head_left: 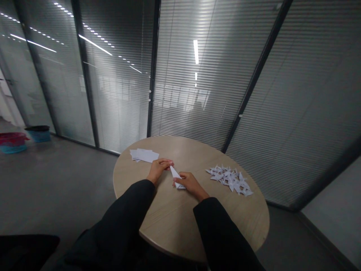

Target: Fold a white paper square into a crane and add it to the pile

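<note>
A folded piece of white paper (175, 173), narrow and pointed at its far end, is between my two hands above the table. My left hand (160, 168) pinches its far tip between thumb and fingers. Nearer to me, my right hand (191, 183) grips the wider end, with the thumb on top and part of the paper hidden under the fingers. Left of my left hand lies a small stack of white paper sheets (145, 155). To the right of my right hand is a pile of folded white paper pieces with pointed ends (229, 180).
The round wooden table (172, 222) has its far edge close to a glass partition with blinds (194, 113). Two bins stand on the floor at far left, one with a red liner (12, 140) and one with a dark liner (38, 134).
</note>
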The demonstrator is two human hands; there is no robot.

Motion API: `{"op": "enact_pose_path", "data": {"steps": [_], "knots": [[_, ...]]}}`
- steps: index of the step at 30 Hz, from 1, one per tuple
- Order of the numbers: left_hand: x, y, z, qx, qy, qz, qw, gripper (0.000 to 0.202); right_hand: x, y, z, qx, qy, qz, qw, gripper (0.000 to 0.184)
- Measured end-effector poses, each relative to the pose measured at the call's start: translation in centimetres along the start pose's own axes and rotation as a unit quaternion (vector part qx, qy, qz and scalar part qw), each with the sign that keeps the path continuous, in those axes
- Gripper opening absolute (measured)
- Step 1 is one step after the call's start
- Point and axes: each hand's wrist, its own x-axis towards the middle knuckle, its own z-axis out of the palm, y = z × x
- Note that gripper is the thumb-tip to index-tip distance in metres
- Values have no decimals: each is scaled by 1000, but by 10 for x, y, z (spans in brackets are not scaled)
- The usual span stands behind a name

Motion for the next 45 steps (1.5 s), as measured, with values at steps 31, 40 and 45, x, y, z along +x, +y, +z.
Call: {"op": "enact_pose_path", "data": {"steps": [31, 40, 45], "knots": [[4, -5, -5, -73, 40, 0, 997, 35, -2, -4, -5, -49, -2, 7, 999, 18], [8, -14, -7, -70, -13, -50, 996, 42, 9, 5, -14, 65, 152, 9, 986, 19], [7, -13, -9, -69, -23, -55, 996, 40, 8, 4, -8, 87, 111, -31, 990, 34]]}}
